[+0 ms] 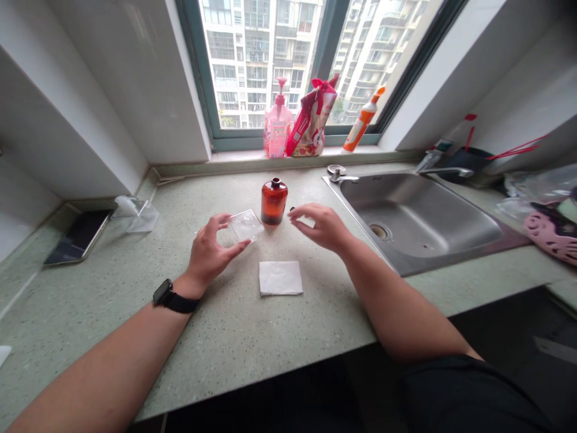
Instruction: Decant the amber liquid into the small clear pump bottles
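My left hand (211,248), with a black watch on its wrist, grips a clear square plastic box (246,226) by its left and near edges, thumb in front and fingers behind. Right beside the box stands an amber bottle (273,204), upright, with an uncapped neck and some liquid in the bottom. My right hand (319,226) hovers to the right of the bottle, fingers loosely stretched and apart from the thumb. A small black piece (293,208) shows just past its fingertips; whether they touch it I cannot tell. A folded white tissue (280,278) lies flat nearer to me.
A steel sink (424,210) is set into the counter (216,343) on the right. To the left lie a phone (79,237) and a clear holder (143,218). Along the windowsill stand a pink pump bottle (277,123), a red bag (312,123) and an orange-white bottle (360,125).
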`<action>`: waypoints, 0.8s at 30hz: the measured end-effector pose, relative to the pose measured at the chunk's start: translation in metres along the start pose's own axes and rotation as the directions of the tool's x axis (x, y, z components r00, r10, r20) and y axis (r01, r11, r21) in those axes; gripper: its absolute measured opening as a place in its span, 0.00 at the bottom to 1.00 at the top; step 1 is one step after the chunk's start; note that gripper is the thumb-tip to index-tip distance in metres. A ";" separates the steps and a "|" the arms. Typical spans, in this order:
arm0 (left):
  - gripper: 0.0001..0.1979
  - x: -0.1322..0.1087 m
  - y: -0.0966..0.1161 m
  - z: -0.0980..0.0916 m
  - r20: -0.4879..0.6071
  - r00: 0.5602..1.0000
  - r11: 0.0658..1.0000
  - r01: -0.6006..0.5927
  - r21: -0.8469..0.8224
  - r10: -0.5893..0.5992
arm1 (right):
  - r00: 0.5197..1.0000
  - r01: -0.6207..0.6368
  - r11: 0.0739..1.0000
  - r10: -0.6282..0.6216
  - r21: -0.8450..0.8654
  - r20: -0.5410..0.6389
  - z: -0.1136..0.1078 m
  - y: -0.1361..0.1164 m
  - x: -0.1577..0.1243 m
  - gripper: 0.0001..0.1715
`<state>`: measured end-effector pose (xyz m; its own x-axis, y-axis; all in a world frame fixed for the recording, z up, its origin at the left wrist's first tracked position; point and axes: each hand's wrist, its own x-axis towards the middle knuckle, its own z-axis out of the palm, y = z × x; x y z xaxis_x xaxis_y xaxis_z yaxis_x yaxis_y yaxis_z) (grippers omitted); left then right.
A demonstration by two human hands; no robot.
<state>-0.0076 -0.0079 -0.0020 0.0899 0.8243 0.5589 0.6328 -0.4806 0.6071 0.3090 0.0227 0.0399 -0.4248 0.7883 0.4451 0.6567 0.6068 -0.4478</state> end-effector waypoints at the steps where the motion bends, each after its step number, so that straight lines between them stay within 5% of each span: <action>1: 0.35 0.000 0.000 0.000 0.003 1.000 1.000 0.001 0.000 -0.001 | 0.995 -0.078 0.995 0.074 -0.061 -0.070 -0.009 0.010 0.001 0.11; 3: 0.35 0.000 0.000 0.000 0.007 1.000 1.000 0.005 0.001 -0.005 | 0.965 -0.244 0.957 0.223 -0.159 -0.140 -0.025 0.033 -0.001 0.13; 9: 0.35 -0.001 -0.001 0.001 0.006 1.000 1.000 -0.018 0.001 0.018 | 0.861 -0.458 0.819 0.505 -0.345 0.057 -0.033 0.089 -0.012 0.26; 15: 0.34 -0.001 -0.002 0.001 0.011 1.000 1.000 -0.024 0.008 0.024 | 0.851 -0.450 0.815 0.515 -0.365 0.102 -0.022 0.099 -0.011 0.16; 21: 0.35 -0.002 0.000 0.001 0.018 1.000 1.000 -0.013 0.008 0.013 | 0.865 -0.470 0.828 0.500 -0.305 0.024 -0.030 0.090 -0.008 0.14; 24: 0.35 -0.002 0.000 0.001 0.020 1.000 1.000 -0.023 -0.003 0.023 | 0.858 -0.514 0.846 0.508 -0.140 -0.076 -0.038 0.084 -0.005 0.17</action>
<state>-0.0069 -0.0092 -0.0037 0.1202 0.8187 0.5615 0.6283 -0.5006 0.5955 0.3899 0.0660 0.0296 0.0166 0.9769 0.2130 0.8614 0.0942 -0.4992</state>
